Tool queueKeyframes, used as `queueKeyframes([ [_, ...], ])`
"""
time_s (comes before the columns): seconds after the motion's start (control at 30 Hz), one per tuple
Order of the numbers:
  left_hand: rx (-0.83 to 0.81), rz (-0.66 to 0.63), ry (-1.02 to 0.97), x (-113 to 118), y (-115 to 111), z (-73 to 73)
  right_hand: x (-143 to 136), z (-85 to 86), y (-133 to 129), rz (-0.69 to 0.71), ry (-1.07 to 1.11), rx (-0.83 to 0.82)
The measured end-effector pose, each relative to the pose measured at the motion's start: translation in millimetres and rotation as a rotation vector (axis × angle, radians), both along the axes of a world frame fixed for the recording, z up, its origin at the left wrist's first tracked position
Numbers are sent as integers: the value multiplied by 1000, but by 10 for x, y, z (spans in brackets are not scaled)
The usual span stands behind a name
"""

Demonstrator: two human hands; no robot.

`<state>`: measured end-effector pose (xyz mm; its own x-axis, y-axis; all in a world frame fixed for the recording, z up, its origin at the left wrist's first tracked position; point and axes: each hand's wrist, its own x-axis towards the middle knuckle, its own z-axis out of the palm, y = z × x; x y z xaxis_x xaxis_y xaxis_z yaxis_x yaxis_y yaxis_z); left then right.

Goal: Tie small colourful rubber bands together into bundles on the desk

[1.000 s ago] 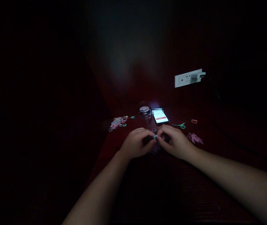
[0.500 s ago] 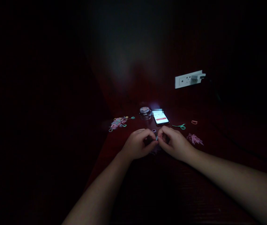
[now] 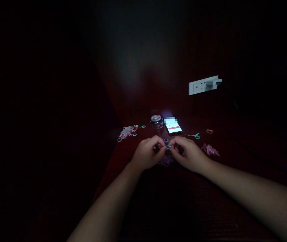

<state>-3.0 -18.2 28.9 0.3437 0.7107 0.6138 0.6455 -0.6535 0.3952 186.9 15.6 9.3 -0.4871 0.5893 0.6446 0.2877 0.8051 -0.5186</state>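
Note:
A small light-blue band [image 3: 168, 147] is stretched between the fingertips of my two hands. My left hand [image 3: 148, 153] pinches its left end between thumb and forefinger. At its right end, the thumb and forefinger of my right hand [image 3: 189, 155] are closed on it. Just beyond the fingertips a purple ring [image 3: 165, 140] lies on the dark red table [image 3: 113, 158]. Beneath and between the hands is a heap of purple bands [image 3: 166, 160], partly in shadow.
Colourful rings [image 3: 127, 132] are piled at the left. Behind the hands stand a lidded jar [image 3: 156, 121] and a lit phone [image 3: 173, 126]. To the right lie a green band [image 3: 197, 136], an orange piece [image 3: 209, 131] and pink-purple bands [image 3: 210, 150]. A socket [image 3: 203, 85] is on the wall.
My left hand has shifted slightly up and left, away from my right fingertips. More of the light-blue band now shows between them, and more of the purple heap is visible below.

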Motion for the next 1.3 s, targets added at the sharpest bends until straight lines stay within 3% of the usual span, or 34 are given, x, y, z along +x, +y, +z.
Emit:
queueKeyframes([
  [0.37,18,71,45,-44,32,-31,11,-8,20,-34,-41,26],
  [0.63,-19,-100,22,-33,9,-31,7,-11,32,-30,-33,16],
  [0.97,43,-15,11,-49,31,-42,10,-9,32,-1,-72,22],
  [1.3,14,-53,25,-35,44,-53,38,-10,40,9,-31,80],
])
